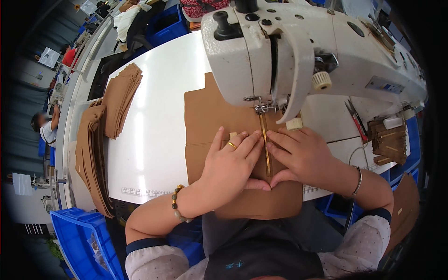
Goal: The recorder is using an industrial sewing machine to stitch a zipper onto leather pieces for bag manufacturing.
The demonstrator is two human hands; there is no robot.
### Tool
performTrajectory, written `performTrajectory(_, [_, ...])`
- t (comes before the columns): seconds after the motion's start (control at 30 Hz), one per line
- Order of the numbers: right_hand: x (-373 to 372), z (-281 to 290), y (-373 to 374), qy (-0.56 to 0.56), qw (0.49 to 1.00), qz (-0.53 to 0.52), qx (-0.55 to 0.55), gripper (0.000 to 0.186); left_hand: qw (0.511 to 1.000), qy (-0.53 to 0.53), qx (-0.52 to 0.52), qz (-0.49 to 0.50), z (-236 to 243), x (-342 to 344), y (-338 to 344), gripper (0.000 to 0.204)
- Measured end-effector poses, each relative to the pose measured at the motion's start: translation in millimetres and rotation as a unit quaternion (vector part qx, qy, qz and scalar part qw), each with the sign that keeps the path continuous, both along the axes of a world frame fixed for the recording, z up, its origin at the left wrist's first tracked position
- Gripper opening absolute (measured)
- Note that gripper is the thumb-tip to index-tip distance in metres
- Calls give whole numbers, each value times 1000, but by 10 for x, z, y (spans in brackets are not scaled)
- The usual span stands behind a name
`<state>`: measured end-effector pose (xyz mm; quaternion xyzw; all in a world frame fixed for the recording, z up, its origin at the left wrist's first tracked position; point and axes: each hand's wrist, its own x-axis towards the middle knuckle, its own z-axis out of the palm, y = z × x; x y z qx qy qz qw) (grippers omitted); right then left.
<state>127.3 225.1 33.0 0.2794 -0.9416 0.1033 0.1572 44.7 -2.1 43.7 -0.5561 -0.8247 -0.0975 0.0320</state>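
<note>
A brown panel [200, 116] lies under the white sewing machine's head [233, 65], its front flap hanging past the table edge. A gold zipper [264, 130] runs up its middle toward the presser foot [265, 107]. My left hand [235, 163] lies on the panel left of the zipper, fingers outstretched. My right hand [301, 158] rests to the zipper's right, fingers stretched out along it. Both thumbs reach toward the zipper's lower end, nearly touching.
Two stacks of brown pieces [120, 100] [91, 154] lie left on the white table [149, 93]. Scissors [355, 119] and small brown pieces [387, 142] sit right. Blue bins [79, 238] stand around the table. Other workers [46, 128] sit along the far left.
</note>
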Motion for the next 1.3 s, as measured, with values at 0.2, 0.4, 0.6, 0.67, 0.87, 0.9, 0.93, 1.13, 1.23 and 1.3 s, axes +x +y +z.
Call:
performTrajectory(0.2, [-149,-5,56,9,1000,-23,14,73,1000,16,-3,15,16,-177,80,95])
performTrajectory(0.4, [-243,-31,91,17,999,-45,-7,64,999,-16,-14,33,26,-337,139,95])
performTrajectory(0.6, [-226,-45,96,14,998,-50,-27,57,998,-37,34,27,-51,-324,128,89])
performTrajectory(0.67, [-180,-36,88,32,998,-41,-44,57,998,-26,53,28,-74,-257,97,78])
performTrajectory(0.87, [-75,-31,79,-15,999,-39,-26,59,996,-33,81,18,-97,-183,70,64])
performTrajectory(0.9, [-78,-39,77,-12,999,-38,-25,58,996,-29,85,17,-92,-190,72,64])
performTrajectory(0.93, [-80,-45,76,-8,999,-38,-27,56,996,-28,84,14,-87,-193,73,64])
performTrajectory(1.13, [-161,-118,53,25,997,-47,-56,47,995,-7,95,12,-119,-319,128,61])
performTrajectory(1.23, [-218,-163,68,28,996,-51,-71,39,994,3,105,17,-165,-382,148,59])
performTrajectory(1.3, [-242,-187,78,13,996,-61,-70,36,994,10,110,22,-191,-394,154,58])
